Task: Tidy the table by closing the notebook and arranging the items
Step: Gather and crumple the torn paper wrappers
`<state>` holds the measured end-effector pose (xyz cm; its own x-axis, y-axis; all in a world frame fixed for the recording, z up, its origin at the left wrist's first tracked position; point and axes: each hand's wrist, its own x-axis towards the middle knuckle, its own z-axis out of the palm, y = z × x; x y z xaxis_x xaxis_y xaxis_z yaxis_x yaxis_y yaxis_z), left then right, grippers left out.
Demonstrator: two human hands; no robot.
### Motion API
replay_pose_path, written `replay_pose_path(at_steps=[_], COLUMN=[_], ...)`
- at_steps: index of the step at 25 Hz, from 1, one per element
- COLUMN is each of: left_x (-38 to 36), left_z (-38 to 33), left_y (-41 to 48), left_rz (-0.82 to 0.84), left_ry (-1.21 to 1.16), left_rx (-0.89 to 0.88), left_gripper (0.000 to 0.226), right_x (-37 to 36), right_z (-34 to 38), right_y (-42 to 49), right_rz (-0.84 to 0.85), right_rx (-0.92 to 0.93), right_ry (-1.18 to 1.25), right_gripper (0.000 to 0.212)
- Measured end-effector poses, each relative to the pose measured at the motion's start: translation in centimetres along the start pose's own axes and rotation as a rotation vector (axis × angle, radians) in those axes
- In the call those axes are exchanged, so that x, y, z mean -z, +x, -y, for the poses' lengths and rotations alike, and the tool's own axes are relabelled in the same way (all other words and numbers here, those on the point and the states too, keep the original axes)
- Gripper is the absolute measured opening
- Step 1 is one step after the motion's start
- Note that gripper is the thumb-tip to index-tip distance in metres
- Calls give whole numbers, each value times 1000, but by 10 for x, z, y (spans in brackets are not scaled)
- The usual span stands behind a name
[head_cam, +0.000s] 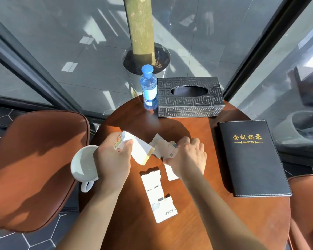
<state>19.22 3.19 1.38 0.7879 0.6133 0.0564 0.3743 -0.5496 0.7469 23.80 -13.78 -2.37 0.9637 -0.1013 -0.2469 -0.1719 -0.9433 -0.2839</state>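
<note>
A black notebook [252, 157] with gold lettering lies closed at the right of the round wooden table [197, 222]. Torn white cardboard pieces are scattered in the middle. My left hand [114, 159] grips a torn white piece [139, 148] with a printed edge. My right hand [188, 156] closes on a small bunch of crumpled scraps [165, 147]. A long torn strip [156, 193] lies flat between my forearms. Another small white piece [170, 173] is half hidden under my right wrist.
A white cup [83, 164] lies on its side at the table's left edge, behind my left hand. A water bottle [148, 87] and a patterned tissue box [189, 97] stand at the far edge. Brown chairs [34, 165] flank the table; a potted trunk [139, 27] stands beyond.
</note>
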Motion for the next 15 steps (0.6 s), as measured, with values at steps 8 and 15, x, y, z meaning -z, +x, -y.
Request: replay_pose_path(at_steps=[8, 15], left_x=[15, 29], left_z=[-3, -6], left_y=[-7, -8], left_rz=[-10, -47], left_ry=[55, 60], left_rx=[-94, -233], left_gripper=[17, 18], right_x=[24, 3], right_z=[-19, -17], right_y=[-33, -81], right_rz=[114, 320], right_rx=[-79, 193], right_ry=[643, 380], right_gripper=[43, 67])
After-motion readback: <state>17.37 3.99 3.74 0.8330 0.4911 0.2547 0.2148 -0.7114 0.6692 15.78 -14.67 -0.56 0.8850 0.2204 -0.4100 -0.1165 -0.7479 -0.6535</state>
